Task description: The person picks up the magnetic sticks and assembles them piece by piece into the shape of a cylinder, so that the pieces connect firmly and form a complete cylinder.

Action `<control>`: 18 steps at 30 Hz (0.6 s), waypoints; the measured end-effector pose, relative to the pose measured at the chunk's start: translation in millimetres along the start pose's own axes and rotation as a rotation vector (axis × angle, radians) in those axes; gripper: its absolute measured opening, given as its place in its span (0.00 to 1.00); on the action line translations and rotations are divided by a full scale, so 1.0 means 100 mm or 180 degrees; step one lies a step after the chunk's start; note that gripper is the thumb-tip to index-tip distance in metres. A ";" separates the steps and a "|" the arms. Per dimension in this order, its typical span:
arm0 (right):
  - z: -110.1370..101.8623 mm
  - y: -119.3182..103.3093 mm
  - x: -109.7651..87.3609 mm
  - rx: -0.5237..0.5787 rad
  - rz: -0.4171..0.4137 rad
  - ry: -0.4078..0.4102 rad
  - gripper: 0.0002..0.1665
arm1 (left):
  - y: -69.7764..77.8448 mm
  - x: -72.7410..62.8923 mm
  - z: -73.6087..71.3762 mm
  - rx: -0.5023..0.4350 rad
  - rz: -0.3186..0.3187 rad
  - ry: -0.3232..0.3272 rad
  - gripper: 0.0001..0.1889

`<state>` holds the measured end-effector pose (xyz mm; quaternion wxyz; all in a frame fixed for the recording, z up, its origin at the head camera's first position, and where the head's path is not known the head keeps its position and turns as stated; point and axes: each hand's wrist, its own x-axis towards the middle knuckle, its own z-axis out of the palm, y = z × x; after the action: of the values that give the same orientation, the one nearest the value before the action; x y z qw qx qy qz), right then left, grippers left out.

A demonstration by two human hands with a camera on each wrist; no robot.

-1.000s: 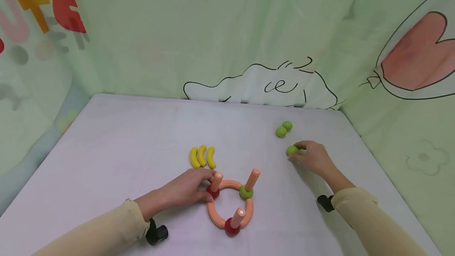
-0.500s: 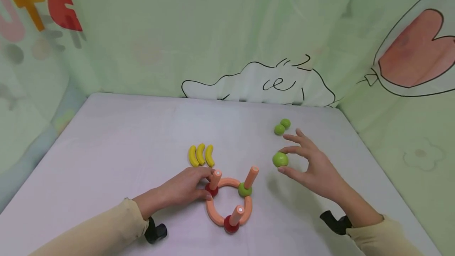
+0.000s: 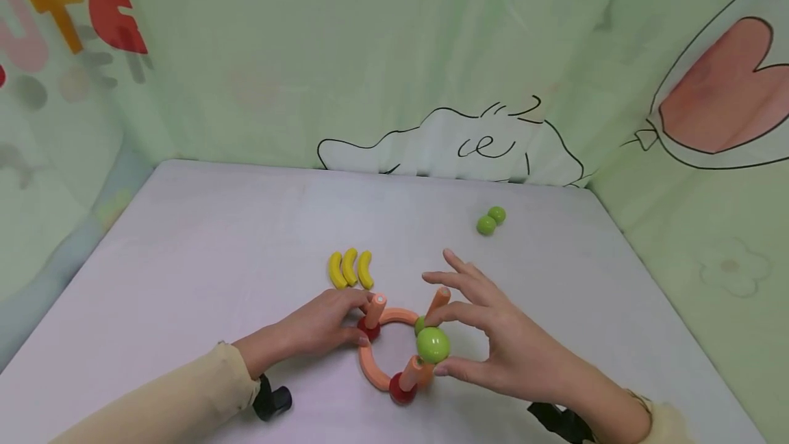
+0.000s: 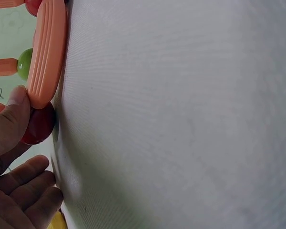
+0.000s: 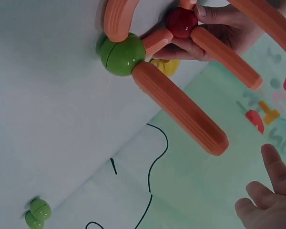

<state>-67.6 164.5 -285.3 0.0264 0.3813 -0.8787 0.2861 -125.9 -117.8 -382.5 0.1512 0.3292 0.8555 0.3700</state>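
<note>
A ring of curved orange sticks [image 3: 372, 368] lies on the table, joined by two red balls and one green ball [image 5: 123, 54], each with an orange upright stick [image 5: 181, 109]. My left hand [image 3: 314, 326] pinches the left red ball [image 3: 368, 329] between thumb and fingers; in the left wrist view its thumb also touches a curved stick [image 4: 47, 52]. With thumb and index finger my right hand [image 3: 518, 341] holds a loose green ball [image 3: 433, 345] by the top of the front upright stick [image 3: 411, 374]. Whether they touch, I cannot tell. Its other fingers are spread.
Three small yellow bananas [image 3: 349, 267] lie side by side behind the ring. Farther back on the right, two green balls [image 3: 486, 225] sit together on the white tabletop [image 3: 246, 225]. Printed cloth walls [image 3: 308, 53] stand behind and at both sides.
The right hand has lifted the green ball off the table at the right and carried it left and toward me, over the ring. The left hand keeps its place at the red ball.
</note>
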 end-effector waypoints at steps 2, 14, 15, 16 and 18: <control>0.02 -0.02 0.01 -0.0032 0.0012 -0.0021 0.24 | 0.00 0.00 0.00 -0.0002 -0.0002 -0.0004 0.12; 0.06 -0.06 0.04 -0.0016 0.0016 -0.0117 0.25 | -0.01 0.01 0.00 0.0010 0.0018 -0.0004 0.13; 0.06 -0.06 0.04 -0.0020 -0.0003 -0.0113 0.25 | -0.02 0.01 0.00 0.0008 0.0019 -0.0005 0.13; 0.07 -0.06 0.04 -0.0029 -0.0023 -0.0106 0.24 | -0.02 0.01 0.00 0.0009 0.0020 -0.0006 0.13; 0.07 -0.06 0.05 -0.0029 -0.0055 -0.0106 0.24 | -0.02 0.01 0.01 0.0009 0.0028 -0.0003 0.13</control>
<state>-65.2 154.3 -286.9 0.0159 0.3934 -0.8770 0.2755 -127.3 -117.6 -384.3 0.1495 0.3334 0.8545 0.3693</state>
